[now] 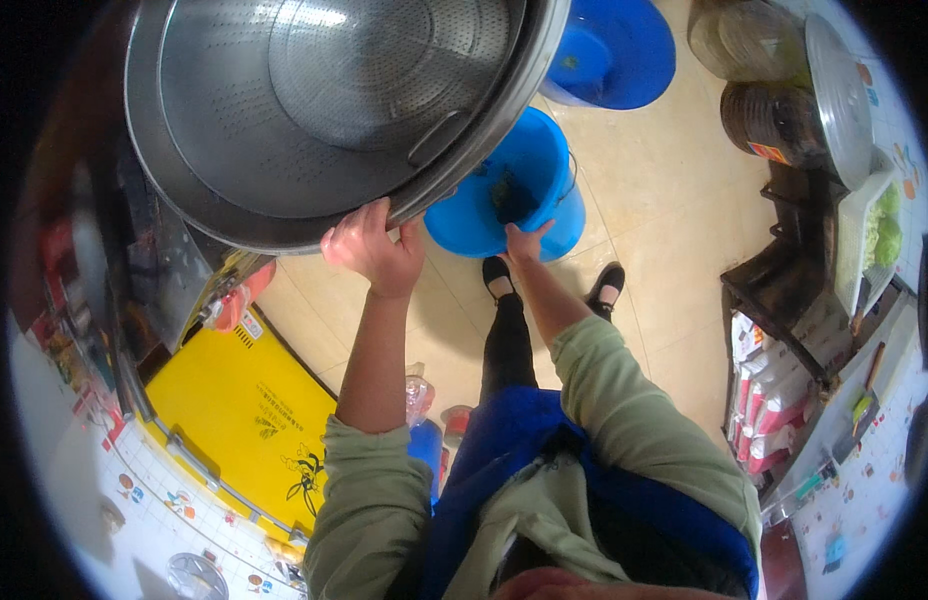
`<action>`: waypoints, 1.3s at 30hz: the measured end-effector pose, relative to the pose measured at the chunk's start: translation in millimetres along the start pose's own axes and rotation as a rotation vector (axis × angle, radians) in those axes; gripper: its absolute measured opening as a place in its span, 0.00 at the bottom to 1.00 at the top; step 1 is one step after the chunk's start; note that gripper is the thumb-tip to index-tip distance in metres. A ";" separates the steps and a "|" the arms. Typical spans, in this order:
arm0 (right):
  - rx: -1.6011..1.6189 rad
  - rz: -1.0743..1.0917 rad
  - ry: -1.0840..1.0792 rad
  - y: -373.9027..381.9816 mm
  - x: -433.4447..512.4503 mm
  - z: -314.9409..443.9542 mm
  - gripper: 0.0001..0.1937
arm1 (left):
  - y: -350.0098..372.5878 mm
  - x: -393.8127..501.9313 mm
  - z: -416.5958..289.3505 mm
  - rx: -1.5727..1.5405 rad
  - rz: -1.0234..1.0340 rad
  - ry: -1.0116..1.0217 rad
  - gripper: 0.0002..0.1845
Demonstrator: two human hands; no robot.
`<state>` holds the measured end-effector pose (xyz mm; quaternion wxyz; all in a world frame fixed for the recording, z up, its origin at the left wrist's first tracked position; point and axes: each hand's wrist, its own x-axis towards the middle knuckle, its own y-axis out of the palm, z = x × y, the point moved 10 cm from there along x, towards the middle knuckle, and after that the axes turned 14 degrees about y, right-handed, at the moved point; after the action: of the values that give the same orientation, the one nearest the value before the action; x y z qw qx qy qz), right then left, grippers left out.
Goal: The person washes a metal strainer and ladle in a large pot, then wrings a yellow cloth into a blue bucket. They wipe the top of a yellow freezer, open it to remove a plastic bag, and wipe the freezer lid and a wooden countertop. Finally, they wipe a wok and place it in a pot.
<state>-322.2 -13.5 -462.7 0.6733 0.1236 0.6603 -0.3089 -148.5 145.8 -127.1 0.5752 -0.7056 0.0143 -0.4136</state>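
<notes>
Above the floor in front of me is a large round metal basin (pixel 209 206), with a perforated metal strainer (pixel 351 71) nested inside. A small loop handle (pixel 438 139) shows on the strainer's inner side. My left hand (pixel 378 251) grips the basin's near rim, fingers over the edge. Just right of it is a light-blue plastic bucket (pixel 464 217) with a wire bail; it looks tilted, its mouth towards the basin. Inside lies a dark clump (pixel 513 199), too unclear to name. My right hand (pixel 525 241) holds the bucket's near rim. The basin overlaps the bucket's far left edge.
A darker blue tub (pixel 644 60) stands beyond the bucket. On the right, a dark metal rack (pixel 786 277) has lidded pots (pixel 771 124) and a white basket (pixel 846 247) of green vegetables near it, with packaged sacks (pixel 764 420) below. A yellow chest-like panel (pixel 231 397) is at left.
</notes>
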 end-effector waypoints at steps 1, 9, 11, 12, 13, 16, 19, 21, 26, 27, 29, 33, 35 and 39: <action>-0.005 0.003 0.010 0.2 0.5 -1.4 0.53 | -2.2 2.9 -0.5 0.032 -0.030 0.010 0.19; 0.012 0.041 -0.005 3.3 2.2 -3.5 0.53 | -0.8 -2.1 -1.6 0.031 -0.038 0.048 0.21; 0.012 0.046 -0.004 2.9 0.8 -1.1 0.53 | -3.8 -9.1 -3.6 0.048 -0.058 0.046 0.19; 0.005 0.046 0.001 2.7 0.0 0.3 0.53 | -6.9 -12.2 -6.0 0.054 -0.088 0.056 0.18; -0.001 0.052 0.008 3.1 -0.8 1.4 0.53 | -8.6 -15.1 -8.5 0.062 -0.102 0.064 0.18; -0.018 0.045 0.015 2.6 -2.7 5.6 0.52 | -14.9 -20.4 -16.5 0.084 -0.167 0.097 0.17; -0.018 0.054 0.024 3.5 -3.2 6.3 0.53 | -16.0 -19.3 -18.4 0.069 -0.178 0.109 0.17; -0.035 0.025 0.016 0.9 -3.4 5.9 0.53 | -13.9 -15.0 -14.4 0.059 -0.165 0.093 0.18; -0.031 0.037 -0.006 -0.8 -3.0 2.7 0.53 | 0.9 4.3 1.9 0.006 -0.053 0.036 0.21; -0.035 0.022 -0.008 -2.5 -2.5 2.4 0.53 | 0.2 8.2 1.7 0.018 -0.063 0.046 0.21; -0.039 0.012 -0.014 -3.2 -1.2 2.1 0.54 | -7.9 12.6 3.5 0.022 -0.158 0.032 0.21; -0.019 0.018 -0.028 -1.8 1.2 2.0 0.54 | -0.4 10.4 4.8 0.051 -0.026 0.001 0.21; -0.013 0.012 -0.030 -1.3 1.6 1.8 0.54 | 9.5 0.3 9.1 0.012 0.110 -0.055 0.20; -0.029 0.003 -0.020 -1.4 -0.3 3.0 0.54 | -10.0 -12.8 -4.8 0.079 -0.129 0.029 0.19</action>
<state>-320.6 -16.2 -461.7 0.6822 0.1116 0.6576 -0.2995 -164.4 151.7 -126.1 0.5745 -0.6756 -0.0392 -0.4603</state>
